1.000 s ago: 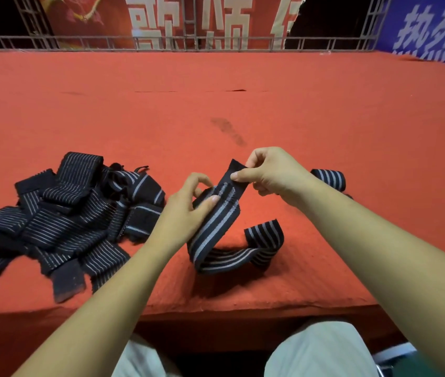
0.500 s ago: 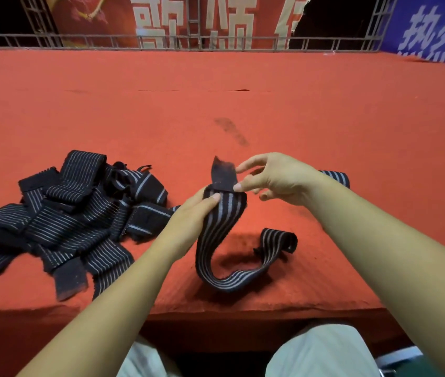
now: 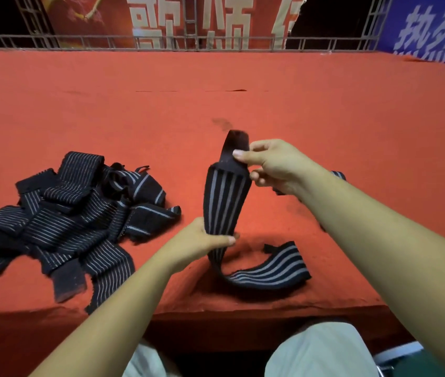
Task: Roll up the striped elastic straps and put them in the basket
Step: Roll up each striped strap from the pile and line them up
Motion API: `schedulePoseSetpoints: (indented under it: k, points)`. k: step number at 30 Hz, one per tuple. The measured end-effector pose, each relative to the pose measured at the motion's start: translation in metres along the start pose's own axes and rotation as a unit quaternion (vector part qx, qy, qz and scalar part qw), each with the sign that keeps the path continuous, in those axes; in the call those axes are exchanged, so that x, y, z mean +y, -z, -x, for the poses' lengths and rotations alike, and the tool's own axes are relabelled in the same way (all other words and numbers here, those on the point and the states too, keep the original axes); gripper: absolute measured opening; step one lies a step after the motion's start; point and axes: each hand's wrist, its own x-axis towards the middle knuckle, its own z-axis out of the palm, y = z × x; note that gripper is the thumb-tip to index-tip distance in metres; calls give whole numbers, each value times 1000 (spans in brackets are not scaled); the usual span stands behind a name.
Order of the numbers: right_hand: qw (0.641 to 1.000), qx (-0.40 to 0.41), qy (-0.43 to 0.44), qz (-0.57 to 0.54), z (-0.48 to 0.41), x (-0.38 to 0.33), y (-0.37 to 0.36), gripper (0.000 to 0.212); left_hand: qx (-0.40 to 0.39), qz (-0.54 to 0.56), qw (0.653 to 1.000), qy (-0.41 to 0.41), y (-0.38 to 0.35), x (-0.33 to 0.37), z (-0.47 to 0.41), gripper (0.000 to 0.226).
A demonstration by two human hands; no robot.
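The right hand [image 3: 275, 164] pinched the limp strap's [image 3: 225, 202] plain end tab; the left hand [image 3: 202, 240] gripped its soft, stretchy midsection.

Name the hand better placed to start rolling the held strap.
Right. The right hand pinches the strap at its plain end, where rolling would likely begin; the left hand grips lower, steadying it.

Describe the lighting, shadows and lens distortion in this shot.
Head view: even warm light; the strap casts a soft shadow on the red table beneath its tail; wide-angle lens stretches the right forearm near the frame edge; banners behind sit against darkness.
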Motion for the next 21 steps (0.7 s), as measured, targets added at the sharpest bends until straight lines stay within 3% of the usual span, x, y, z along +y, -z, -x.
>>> schedulePoseSetpoints:
  k: [2,5,6,9,12,14,17,21]
  points:
    - [999,44,17,-2,-6,-6,8,21,32,-12,999,35,-3,-18,-2,40]
    - [995,94,12,-3,-10,-2,18,9,73,77,992,70,-2,-28,-2,24]
    - [995,95,0,-11,-11,3,21,17,63,122,988,65,-1,-27,-1,23]
    - [996,70,-20,-47,-12,13,30,33,24,244,969,-6,7,-11,4,26]
    - [991,64,6,-121,-14,7,35,22,-13,303,950,-76,19,15,6,32]
    - [988,71,51,-130,-17,-5,36,8,-44,269,960,-66,21,27,5,33]
    - [985,102,106,-87,-23,-20,36,10,-92,152,984,18,14,23,0,45]
    - [987,106,123,2,-21,-19,28,16,-28,-52,995,86,7,-11,-9,43]
